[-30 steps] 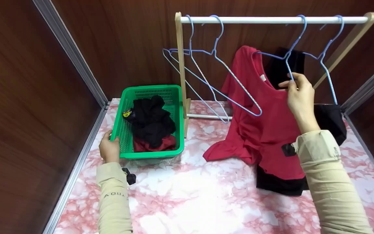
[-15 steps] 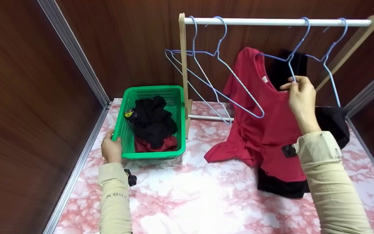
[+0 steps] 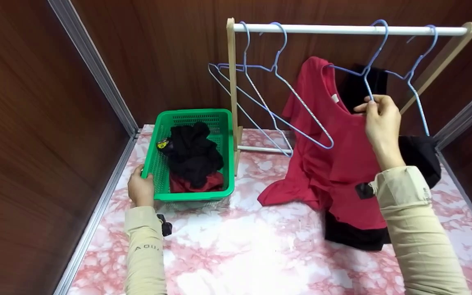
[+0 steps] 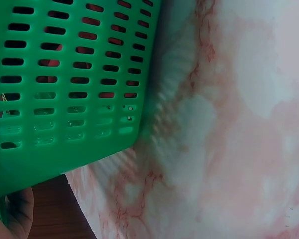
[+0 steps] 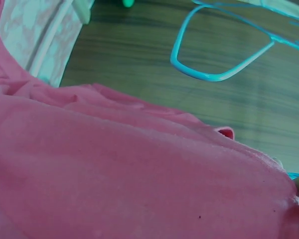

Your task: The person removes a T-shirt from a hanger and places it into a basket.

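Note:
My left hand (image 3: 141,189) grips the left rim near the front corner of a green plastic basket (image 3: 195,195), whose slotted side (image 4: 65,94) fills much of the left wrist view. Bunched black cloth (image 3: 195,151) lies in the basket over dark red cloth (image 3: 201,183). With thumb and fingers my right hand (image 3: 383,123) pinches the right arm of a blue wire hanger (image 3: 366,70) at the neckline of a red T-shirt (image 3: 342,164). The hanger's left arm passes into the shirt's neck, and its hook is at the rail. The right wrist view shows the shirt's fabric (image 5: 139,169) close up.
A white rail (image 3: 322,29) on wooden posts carries two bare blue hangers (image 3: 281,76) at left. Another hanger (image 3: 414,78) at right bears black clothing (image 3: 420,157), partly behind the shirt. Brown panels surround the pink marbled surface (image 3: 240,254).
The shirt hanger's hook has shifted slightly left and up at the rail. The head view has moved a little. My left hand keeps its hold on the basket.

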The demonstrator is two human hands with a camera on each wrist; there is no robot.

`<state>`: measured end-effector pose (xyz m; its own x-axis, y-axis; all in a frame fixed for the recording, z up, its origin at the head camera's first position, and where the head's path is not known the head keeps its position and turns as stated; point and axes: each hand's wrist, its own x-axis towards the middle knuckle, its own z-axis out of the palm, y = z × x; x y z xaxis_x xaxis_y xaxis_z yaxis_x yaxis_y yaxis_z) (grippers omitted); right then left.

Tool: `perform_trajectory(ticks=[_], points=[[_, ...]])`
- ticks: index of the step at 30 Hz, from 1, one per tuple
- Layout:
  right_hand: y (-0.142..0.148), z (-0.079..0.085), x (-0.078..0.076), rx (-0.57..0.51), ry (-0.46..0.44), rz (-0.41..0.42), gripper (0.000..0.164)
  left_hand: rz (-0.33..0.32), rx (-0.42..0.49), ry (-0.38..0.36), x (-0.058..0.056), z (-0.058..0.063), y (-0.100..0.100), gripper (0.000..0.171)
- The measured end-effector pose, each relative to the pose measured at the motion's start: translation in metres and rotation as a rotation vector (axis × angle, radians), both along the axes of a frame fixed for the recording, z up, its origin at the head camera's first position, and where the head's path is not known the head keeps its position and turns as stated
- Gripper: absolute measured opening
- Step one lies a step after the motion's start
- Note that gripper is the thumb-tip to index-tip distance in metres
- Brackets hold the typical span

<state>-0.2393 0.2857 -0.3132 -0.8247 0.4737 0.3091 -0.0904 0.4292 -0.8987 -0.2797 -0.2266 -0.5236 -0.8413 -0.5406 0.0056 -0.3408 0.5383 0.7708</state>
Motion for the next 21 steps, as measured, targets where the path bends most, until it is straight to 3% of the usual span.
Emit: perform_trajectory(ticks=[8,21], points=[[-0.002,0.000,0.000,-0.052,0.021,-0.034,0.018,-0.007,0.003,-0.004,0.001,0.001,0.000,0.044],[-0.006,0.010,0.000,-0.165,0.087,-0.011,0.016,-0.006,0.000,0.002,0.001,0.000,0.000,0.044]])
